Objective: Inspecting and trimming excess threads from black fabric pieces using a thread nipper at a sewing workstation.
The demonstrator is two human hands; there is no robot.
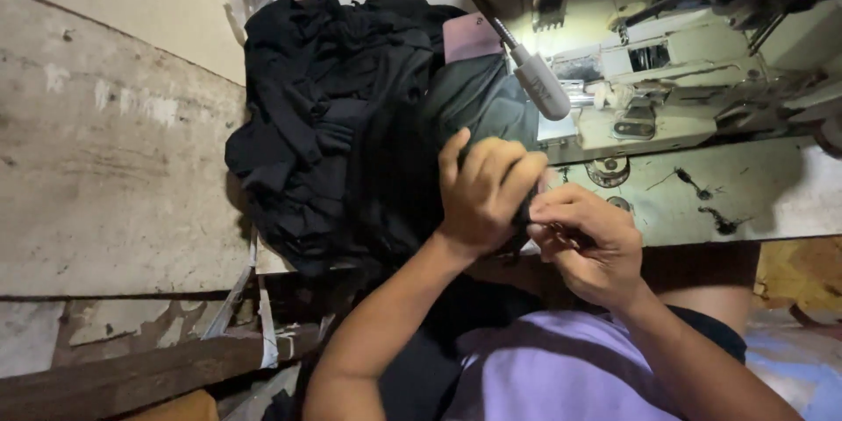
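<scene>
My left hand (484, 186) is curled around a fold of black fabric (351, 123) at the near edge of the sewing table. My right hand (586, 241) sits right beside it, fingers pinched together on the same dark cloth, possibly with a small tool that I cannot make out. The two hands touch at the fingertips. The rest of the black fabric lies heaped to the left and behind the hands, spreading across the table.
A sewing machine (667, 79) stands at the back right, with a flexible-neck lamp (539, 83) shining over it. A pink card (469, 35) lies on the cloth pile. The worn table top (728, 193) extends right; a wooden board (105, 158) lies left.
</scene>
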